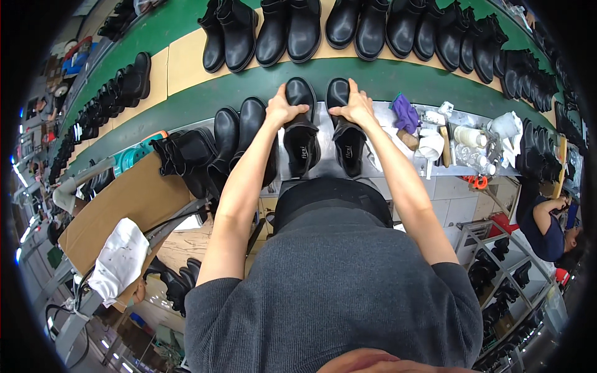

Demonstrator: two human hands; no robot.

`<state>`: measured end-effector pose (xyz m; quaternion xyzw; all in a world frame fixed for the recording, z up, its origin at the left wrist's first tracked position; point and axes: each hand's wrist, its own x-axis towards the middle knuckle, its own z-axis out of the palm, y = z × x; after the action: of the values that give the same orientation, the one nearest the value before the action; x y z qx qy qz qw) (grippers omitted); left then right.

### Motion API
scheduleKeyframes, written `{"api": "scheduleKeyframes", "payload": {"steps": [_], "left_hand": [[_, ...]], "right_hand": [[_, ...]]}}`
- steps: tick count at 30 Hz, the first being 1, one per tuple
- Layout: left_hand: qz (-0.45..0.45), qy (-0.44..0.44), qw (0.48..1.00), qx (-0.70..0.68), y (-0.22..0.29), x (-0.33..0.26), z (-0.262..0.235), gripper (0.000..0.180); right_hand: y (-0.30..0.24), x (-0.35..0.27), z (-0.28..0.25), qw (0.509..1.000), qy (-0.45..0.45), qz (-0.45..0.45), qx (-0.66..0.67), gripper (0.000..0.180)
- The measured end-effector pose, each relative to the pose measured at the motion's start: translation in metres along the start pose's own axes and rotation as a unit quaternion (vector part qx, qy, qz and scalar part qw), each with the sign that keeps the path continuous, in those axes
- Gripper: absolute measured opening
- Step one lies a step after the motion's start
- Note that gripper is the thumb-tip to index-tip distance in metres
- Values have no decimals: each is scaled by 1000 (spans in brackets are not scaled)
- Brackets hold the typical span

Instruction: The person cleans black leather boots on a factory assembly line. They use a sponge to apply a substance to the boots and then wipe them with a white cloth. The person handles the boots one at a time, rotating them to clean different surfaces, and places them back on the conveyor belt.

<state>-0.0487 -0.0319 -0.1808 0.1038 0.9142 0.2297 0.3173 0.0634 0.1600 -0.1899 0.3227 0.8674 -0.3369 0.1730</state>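
Gripping now: both hands rest on a pair of black ankle boots standing on the grey work shelf (385, 118), the landmark here.
Nearest the body: a cardboard sheet (124, 199) lies left of the shelf and lower, with a white cloth (118, 261) on its near end.
Left hand (283, 109): fingers closed around the outer side of the left boot (301, 133), thumb on its upper.
Right hand (356, 107): fingers wrapped over the right boot (346, 133) near its toe, holding it firmly.
Boot position: both upright, side by side on the shelf's left part, toes pointing away from the person, close together.
Left of the shelf: more black boots (239, 133) stand just beside the left boot.
Right part of the shelf: a purple cloth (405, 113), white rags and small containers (466, 137).
Beyond the shelf: a green conveyor belt (385, 78) with tan panels carries a row of black boots (348, 25).
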Motion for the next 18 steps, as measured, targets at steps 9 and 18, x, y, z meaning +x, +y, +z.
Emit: {"api": "scheduleKeyframes", "payload": {"steps": [9, 18], "left_hand": [[7, -174, 873, -456, 8, -58, -47, 100], [85, -205, 766, -604, 61, -126, -51, 54]], "right_hand": [[-4, -36, -71, 916, -130, -134, 355, 86], [-11, -76, -65, 545, -382, -102, 739, 72]]}}
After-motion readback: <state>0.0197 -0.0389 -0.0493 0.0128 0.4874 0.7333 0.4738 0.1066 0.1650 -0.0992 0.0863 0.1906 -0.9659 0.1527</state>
